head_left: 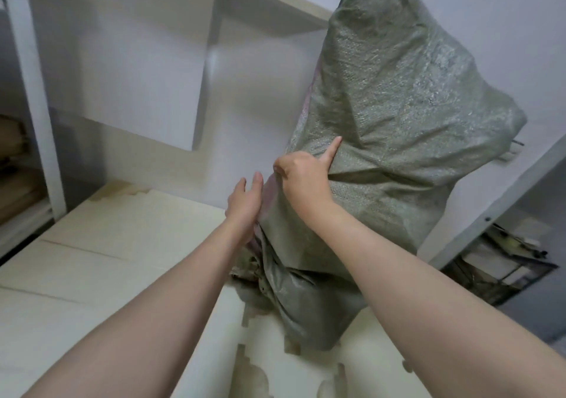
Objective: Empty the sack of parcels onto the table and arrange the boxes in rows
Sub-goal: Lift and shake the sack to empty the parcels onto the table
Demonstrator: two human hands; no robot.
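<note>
Sack: grey-green woven plastic, bulging, stands tilted on the table w/ its top leaning toward 1 o'clock; fills the frame centre to upper right. Lower end is bunched and twisted at approx 6 o'clock of the bag, resting on the table surface.
Table: cream top covered w/ interlocking foam mats, seams and jigsaw edges visible, some brownish stains near the bottom edge. Sack sits on its right half.
Right hand: clamped on a fold of sack fabric at the bag's left edge, fingers curled into the cloth, index finger stretched out toward 1 o'clock along the surface.
Left hand: fingers straight and together, nothing gripped; palm faces the sack's left side, touching or just beside it, can't tell which. Sits at 8 o'clock of the right hand, close but apart.
Forearms: both bare, enter from the bottom corners and converge on the sack.
Parcels/boxes: none visible; sack contents hidden.
Shelf: light wood board w/ white upright, at 11 o'clock of the sack, against a white wall.
Right bg: white metal frame rail running diagonally, dark clutter below it, blurred.
</note>
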